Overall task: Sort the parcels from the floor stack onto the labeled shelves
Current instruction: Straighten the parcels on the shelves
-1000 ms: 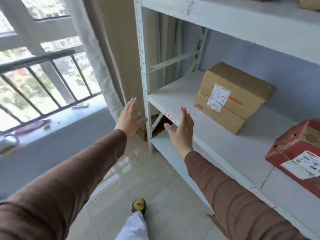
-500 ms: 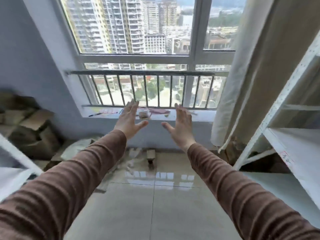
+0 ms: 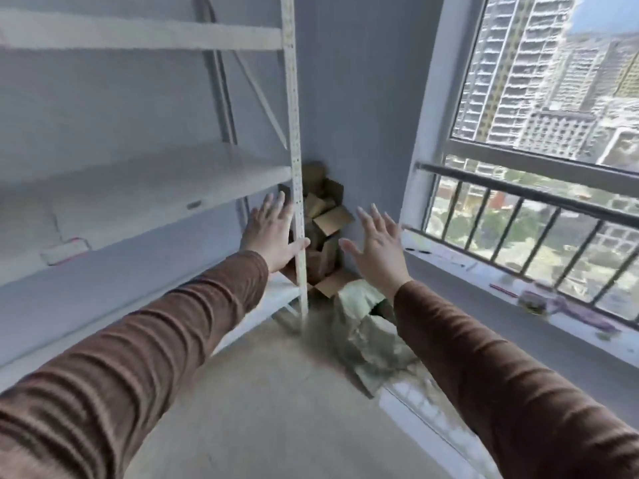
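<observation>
Both my arms in brown sleeves stretch forward with nothing in them. My left hand (image 3: pixel 271 233) has straight, spread fingers and hovers in front of the white upright of a shelf rack (image 3: pixel 296 140). My right hand (image 3: pixel 378 247) is also spread, held in the air in front of the room's corner. A pile of brown cardboard boxes (image 3: pixel 326 219) lies on the floor in that corner, behind and between my hands. The white shelf boards (image 3: pixel 138 188) at the left carry no parcels; a small label (image 3: pixel 64 248) sits on one front edge.
A crumpled pale sheet or bag (image 3: pixel 366 326) lies on the tiled floor below the boxes. At the right, a large window with a dark railing (image 3: pixel 532 198) runs above a sill (image 3: pixel 518 295) strewn with small items. The view is blurred by motion.
My view has swung left, from the shelf with parcels, past the window, to another rack and the box pile in the corner. Both hands stay spread and hold nothing.
</observation>
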The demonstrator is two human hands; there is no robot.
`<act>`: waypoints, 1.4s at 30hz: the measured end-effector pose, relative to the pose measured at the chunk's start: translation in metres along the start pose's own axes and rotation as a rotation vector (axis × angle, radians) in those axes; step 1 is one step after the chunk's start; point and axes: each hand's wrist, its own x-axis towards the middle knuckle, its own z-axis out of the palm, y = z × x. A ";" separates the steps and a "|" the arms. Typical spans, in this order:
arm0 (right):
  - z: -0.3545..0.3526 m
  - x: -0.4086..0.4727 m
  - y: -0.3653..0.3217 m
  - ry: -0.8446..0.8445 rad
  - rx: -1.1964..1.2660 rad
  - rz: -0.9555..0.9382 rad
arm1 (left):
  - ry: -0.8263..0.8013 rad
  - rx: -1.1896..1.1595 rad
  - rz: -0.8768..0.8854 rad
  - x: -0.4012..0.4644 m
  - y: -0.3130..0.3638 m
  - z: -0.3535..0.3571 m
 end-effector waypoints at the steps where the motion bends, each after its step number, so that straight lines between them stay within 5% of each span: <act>1: 0.011 0.015 -0.024 -0.009 0.004 -0.049 | 0.012 0.034 -0.041 0.002 -0.025 -0.007; 10: 0.073 0.133 -0.187 -0.079 0.027 -0.447 | 0.108 0.238 -0.311 0.013 -0.185 -0.074; 23: 0.046 0.238 -0.386 0.044 0.214 -0.888 | 0.379 0.504 -0.545 -0.007 -0.312 -0.231; 34: 0.035 0.280 -0.537 0.032 0.392 -0.907 | 0.499 0.434 -0.596 -0.013 -0.427 -0.326; 42: 0.053 0.321 -0.641 -0.098 0.475 -0.712 | 0.534 0.080 -0.495 0.008 -0.531 -0.383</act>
